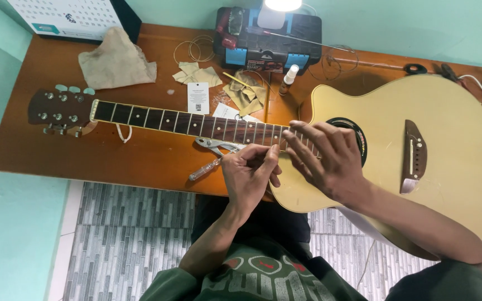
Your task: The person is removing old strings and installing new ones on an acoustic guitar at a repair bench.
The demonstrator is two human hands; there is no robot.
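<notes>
An acoustic guitar (419,161) lies flat across a brown wooden desk (140,159), headstock to the left. The left hand (248,173) is pinched closed at the lower edge of the fretboard; what its grip contains cannot be told. The right hand (327,156) rests open, fingers spread over the upper frets. Pliers (216,146), a cloth (117,60) and a toolbox (269,36) occupy the desk. Walls are turquoise; the floor (135,234) is grey tile.

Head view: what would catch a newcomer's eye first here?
A pale acoustic guitar lies flat across the wooden table, headstock to the left. Both hands meet on its upper frets: the left hand pinches something small, the right hand presses the fretboard. Behind sits a toolbox.
</notes>
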